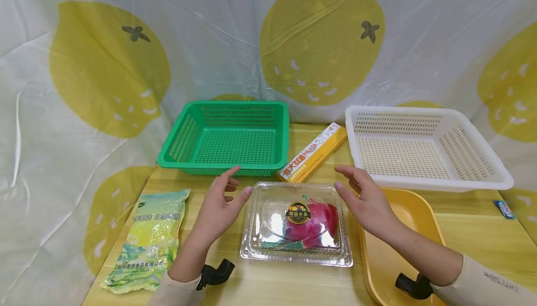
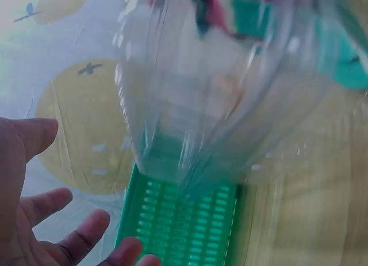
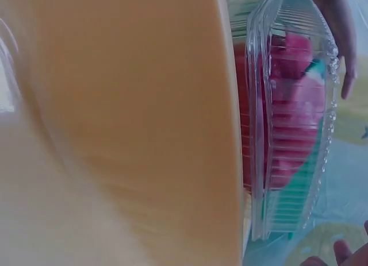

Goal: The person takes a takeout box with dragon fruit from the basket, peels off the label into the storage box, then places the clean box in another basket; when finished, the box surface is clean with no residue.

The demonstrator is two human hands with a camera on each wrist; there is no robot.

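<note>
A clear plastic clamshell box (image 1: 272, 231) with a round black-and-gold label sits on the table, and pink-red and green contents show through its lid. My left hand (image 1: 220, 205) hovers at the box's left side, fingers loosely bent and thumb near the lid's corner. On the other side my right hand (image 1: 367, 198) is held over the rim of a yellow tray (image 1: 428, 210), its fingers pointing toward the box. Neither hand holds anything. The left wrist view shows the spread left fingers (image 2: 86, 237) apart from the box; the right wrist view shows the box (image 3: 296, 111) beside the tray wall.
Behind stand a green basket (image 1: 230, 166) and a white basket (image 1: 436, 182), with a long pasta box (image 1: 312, 154) between them. A green-yellow food bag (image 1: 151, 236) lies at left. A small blue packet (image 1: 505, 209) is near the right edge. A lemon-print cloth (image 1: 235, 40) hangs behind.
</note>
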